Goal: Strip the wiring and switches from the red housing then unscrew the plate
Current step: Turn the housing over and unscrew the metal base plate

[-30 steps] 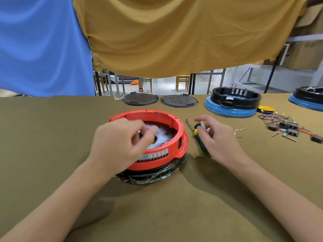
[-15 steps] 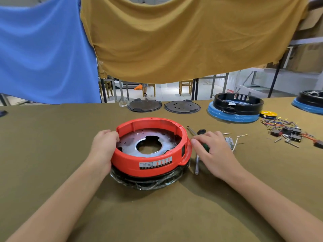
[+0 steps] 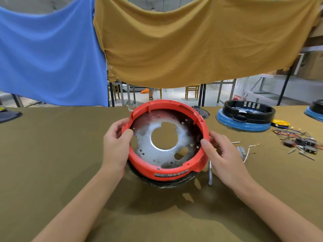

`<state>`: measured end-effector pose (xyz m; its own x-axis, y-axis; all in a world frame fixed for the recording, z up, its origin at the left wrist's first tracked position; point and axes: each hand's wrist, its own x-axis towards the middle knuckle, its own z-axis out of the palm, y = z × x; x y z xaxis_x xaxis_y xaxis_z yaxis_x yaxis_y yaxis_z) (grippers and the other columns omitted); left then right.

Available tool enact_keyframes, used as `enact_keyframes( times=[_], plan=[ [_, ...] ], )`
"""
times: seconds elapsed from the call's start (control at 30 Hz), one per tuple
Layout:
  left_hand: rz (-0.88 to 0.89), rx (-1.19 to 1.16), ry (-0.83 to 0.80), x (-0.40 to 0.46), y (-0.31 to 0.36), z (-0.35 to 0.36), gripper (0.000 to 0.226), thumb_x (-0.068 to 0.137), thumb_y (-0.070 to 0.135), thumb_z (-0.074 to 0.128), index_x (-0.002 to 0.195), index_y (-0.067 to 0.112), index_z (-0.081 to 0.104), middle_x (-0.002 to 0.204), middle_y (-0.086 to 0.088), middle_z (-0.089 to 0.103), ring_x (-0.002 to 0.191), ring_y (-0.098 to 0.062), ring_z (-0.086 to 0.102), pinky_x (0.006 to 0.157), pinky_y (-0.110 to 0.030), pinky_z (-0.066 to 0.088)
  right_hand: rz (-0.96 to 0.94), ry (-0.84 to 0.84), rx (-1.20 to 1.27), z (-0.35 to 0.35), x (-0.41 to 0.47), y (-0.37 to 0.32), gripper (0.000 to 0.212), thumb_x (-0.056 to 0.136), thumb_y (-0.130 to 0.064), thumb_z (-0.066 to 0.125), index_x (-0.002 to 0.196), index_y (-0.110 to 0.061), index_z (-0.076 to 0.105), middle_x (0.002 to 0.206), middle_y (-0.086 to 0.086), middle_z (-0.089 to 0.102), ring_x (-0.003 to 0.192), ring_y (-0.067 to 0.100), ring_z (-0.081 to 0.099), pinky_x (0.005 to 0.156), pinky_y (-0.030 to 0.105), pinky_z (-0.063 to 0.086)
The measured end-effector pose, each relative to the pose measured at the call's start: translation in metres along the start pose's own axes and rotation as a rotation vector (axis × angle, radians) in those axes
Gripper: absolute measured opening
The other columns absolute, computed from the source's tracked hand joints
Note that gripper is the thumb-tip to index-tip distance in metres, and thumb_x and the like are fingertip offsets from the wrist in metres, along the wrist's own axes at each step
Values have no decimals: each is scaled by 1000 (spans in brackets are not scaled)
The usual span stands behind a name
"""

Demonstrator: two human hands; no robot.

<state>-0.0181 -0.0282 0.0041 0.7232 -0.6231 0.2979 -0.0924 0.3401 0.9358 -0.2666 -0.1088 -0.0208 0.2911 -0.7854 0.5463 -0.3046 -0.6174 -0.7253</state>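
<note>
Fingers of left hand (image 3: 116, 147) and right hand (image 3: 221, 152) grip tilted red housing (image 3: 167, 168)

The white label strip (image 3: 171, 175) on the near wall of the round red plastic housing (image 3: 206, 133) is too blurred to read. At the right of the frame, the right hand (image 3: 222, 154) covers most of the screwdriver, leaving only its metal shaft (image 3: 210, 173) showing below the palm. A blue-rimmed black round base (image 3: 314, 112) is cut off by the right edge, and the tangle of coloured wires and small black switches (image 3: 300, 142) near it is too small to tell apart.
</note>
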Motion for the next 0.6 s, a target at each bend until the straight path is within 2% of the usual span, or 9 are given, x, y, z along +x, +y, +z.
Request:
enact_keyframes(
  times=[0.1, 0.2, 0.3, 0.4, 0.5, 0.6],
  plan=[
    [-50, -89, -34, -2, 1, 1, 39, 88, -4, 52, 110, 23, 68, 99, 4, 68, 85, -10, 60, 82, -28, 48, 2, -27, 60, -1, -1, 2, 24, 92, -57, 52, 116, -52, 54, 109, -8, 61, 102, -4, 55, 80, 2, 36],
    [-99, -159, -72, -2, 1, -1, 39, 76, 10, 60, 112, 25, 66, 106, -2, 67, 89, -15, 60, 87, -36, 47, 10, -43, 108, -3, -3, 3, 36, 89, -57, 51, 122, -43, 57, 111, -7, 61, 105, -3, 55, 82, 2, 37],
    [-142, -165, -87, 1, -2, -3, 47, 68, 23, 65, 115, 26, 66, 103, 0, 66, 80, -12, 59, 82, -35, 47, 37, -53, 151, -2, -2, 4, 36, 88, -55, 51, 122, -43, 57, 112, -6, 60, 106, -4, 55, 83, 2, 37],
    [-228, -128, -129, 6, -5, -5, 49, 68, 34, 69, 115, 21, 66, 101, -4, 64, 82, -17, 57, 81, -38, 47, 59, -44, 188, -4, -1, 3, 43, 85, -57, 51, 124, -41, 58, 113, -7, 59, 107, -6, 54, 83, 1, 37],
    [-274, -110, -208, 10, -8, -8, 42, 70, 37, 69, 109, 21, 71, 103, -4, 74, 90, -19, 71, 70, -33, 56, 68, -27, 234, -5, -1, 4, 43, 86, -54, 51, 126, -38, 58, 116, -8, 60, 108, -7, 55, 84, 1, 38],
    [-247, -138, -243, 12, -8, -10, 45, 73, 34, 68, 116, 20, 69, 106, -4, 76, 89, -17, 72, 66, -32, 57, 45, -9, 281, -6, 0, 5, 40, 90, -48, 50, 129, -38, 56, 123, -13, 58, 113, -8, 54, 86, 1, 38]
  ],
)
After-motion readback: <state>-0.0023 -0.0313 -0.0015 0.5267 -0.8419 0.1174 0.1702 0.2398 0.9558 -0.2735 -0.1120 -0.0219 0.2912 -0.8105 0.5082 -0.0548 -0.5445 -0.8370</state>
